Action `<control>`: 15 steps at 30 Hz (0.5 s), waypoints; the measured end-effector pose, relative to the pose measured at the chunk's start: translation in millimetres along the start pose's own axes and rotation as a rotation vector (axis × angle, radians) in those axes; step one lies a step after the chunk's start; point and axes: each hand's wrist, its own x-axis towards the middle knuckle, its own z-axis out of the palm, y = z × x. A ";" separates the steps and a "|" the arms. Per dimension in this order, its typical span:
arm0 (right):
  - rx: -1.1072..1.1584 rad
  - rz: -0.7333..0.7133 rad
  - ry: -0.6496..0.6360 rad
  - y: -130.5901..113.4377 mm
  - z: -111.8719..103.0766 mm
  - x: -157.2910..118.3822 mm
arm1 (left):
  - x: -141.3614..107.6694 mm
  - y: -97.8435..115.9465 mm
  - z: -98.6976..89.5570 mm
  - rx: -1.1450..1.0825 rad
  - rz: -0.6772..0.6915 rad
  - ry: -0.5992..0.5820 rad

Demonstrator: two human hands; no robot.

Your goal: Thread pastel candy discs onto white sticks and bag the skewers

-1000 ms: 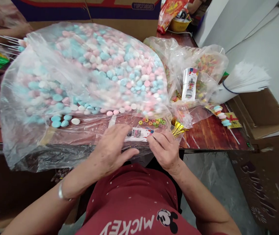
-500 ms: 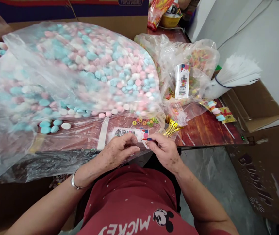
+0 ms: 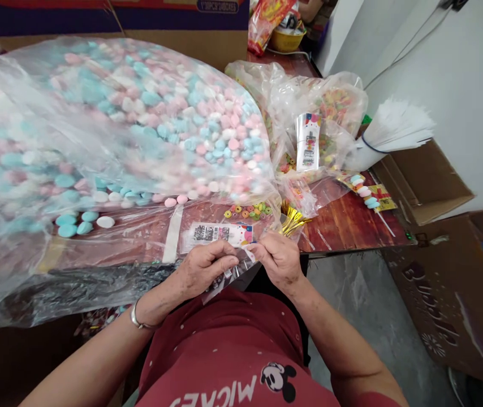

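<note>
Between my hands, at the front edge of the table, hangs a small clear printed bag [image 3: 241,270]. My left hand [image 3: 211,263] is closed on its left side, thumb against the fingers. At the other side, my right hand [image 3: 279,258] pinches the bag's top edge. Just beyond my fingers lies a stack of printed clear bags [image 3: 219,232] with dark print and a colourful end. Small ring candies [image 3: 248,212] lie behind that stack, and gold twist ties [image 3: 294,219] sit beyond my right hand.
A huge plastic bag of pastel marshmallows [image 3: 148,124] covers the table's left and middle. Ring candy bags [image 3: 335,96], a marshmallow skewer [image 3: 364,191] and a container of white sticks [image 3: 394,133] stand right. Cardboard boxes [image 3: 449,294] are beside the table.
A printed bag now hangs between my hands, below the stack. My right hand has moved slightly down and left, and the view has shifted a little.
</note>
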 end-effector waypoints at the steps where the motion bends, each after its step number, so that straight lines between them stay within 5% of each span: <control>1: -0.008 -0.016 0.007 -0.8 -0.4 -0.3 | -0.7 -1.5 0.8 -0.005 0.016 -0.008; 5: 0.039 -0.028 -0.005 -6.2 -10.3 -3.0 | -4.2 0.5 1.7 0.058 0.128 -0.004; 8: -0.013 0.117 0.097 3.1 -32.1 -6.7 | -6.9 4.5 0.3 0.094 0.185 0.021; 12: -0.373 0.393 0.413 56.2 -86.7 -17.6 | -10.4 5.5 -2.6 0.117 0.202 0.061; 15: -0.738 0.497 0.441 110.0 -134.6 -32.7 | -12.7 4.0 -4.0 0.125 0.215 0.092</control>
